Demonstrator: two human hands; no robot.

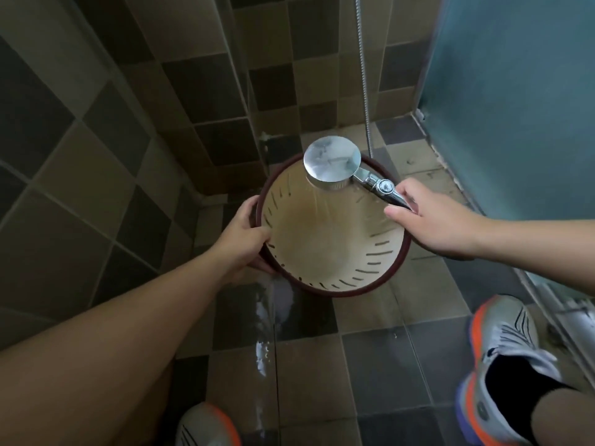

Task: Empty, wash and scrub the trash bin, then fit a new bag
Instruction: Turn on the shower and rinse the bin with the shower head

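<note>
i see the trash bin (335,239) in the middle of my view, over the tiled floor (370,358) of a shower corner. it is a round bin, cream inside, with a dark red rim and a row of thin slots around the upper wall. its mouth is turned up toward the camera, and i cannot tell if its base touches the floor.

the left hand (246,235) holds the bin at the left edge of the rim: the thumb lies inside on the cream wall and the other fingers are curled under the outside.

above the far side of the mouth is a chrome shower head (332,162), its face pointing down into the bin. thin water streams fall from it onto the inner wall. the right hand (433,220) grips the handle of the shower head, thumb stretched in front and fingers wrapped around the end of the handle, just over the right side of the rim.

a metal hose (363,75) hangs down along the checkered tile wall (199,78) behind. on the right stands a frosted blue-green glass panel (515,101).

a stream of water (262,333) falls under the left side of the bin. two grey shoes with orange edges are at the bottom: the right shoe (505,342) and the left shoe (206,426).
</note>
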